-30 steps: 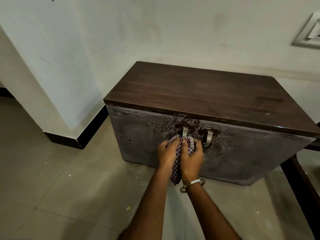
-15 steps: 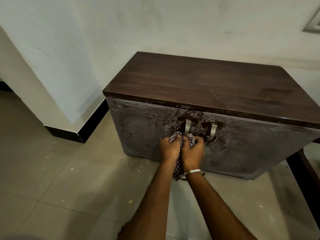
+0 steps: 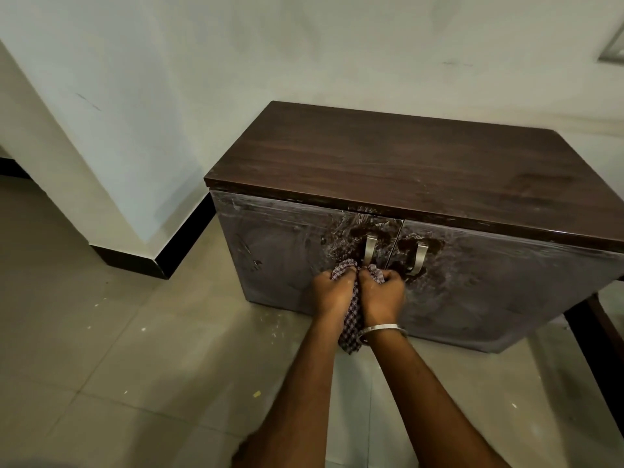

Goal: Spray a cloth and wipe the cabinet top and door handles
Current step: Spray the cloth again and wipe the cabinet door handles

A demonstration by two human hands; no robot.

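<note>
The checked cloth [image 3: 351, 319] is bunched between both fists at the bottom end of the left door handle [image 3: 368, 248], its two upper ends poking out above the knuckles and its tail hanging down between the wrists toward the floor [image 3: 135, 349]. That handle is a short metal bar with its long axis running up and down the cabinet front [image 3: 270, 258], just left of the seam between the two doors and close under the front edge of the cabinet top [image 3: 388, 163]. It rises straight above the hands, so the stroke it calls for looks to be upward along the bar. The left hand [image 3: 332, 293] grips one end of the cloth with curled fingers, and the right hand [image 3: 381, 293], a bangle [image 3: 383, 329] at its wrist, grips the other, knuckles nearly touching. Whether the cloth is looped behind the bar cannot be told. The right door handle [image 3: 418, 258] stands just beside the right fist, up and to its right, so the right hand is the nearer for it. White smears cover both doors around the handles.
</note>
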